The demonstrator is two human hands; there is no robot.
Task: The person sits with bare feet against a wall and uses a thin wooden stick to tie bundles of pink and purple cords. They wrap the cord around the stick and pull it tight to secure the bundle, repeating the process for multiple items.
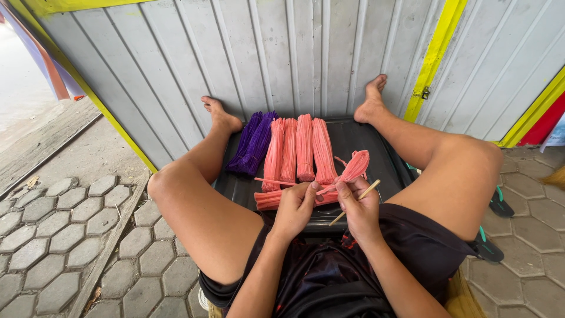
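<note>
Head view shows your left hand (296, 207) and right hand (360, 207) close together, both pinching a pink fibre bundle (353, 167) over the black tray (365, 141); your right hand also grips a thin stick (356, 201); pink bundles (297, 150) and purple bundles (253, 141) lie beyond.

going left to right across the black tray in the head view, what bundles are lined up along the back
purple bundle → pink bundle → pink bundle → pink bundle → pink bundle, all on the black tray.
</note>
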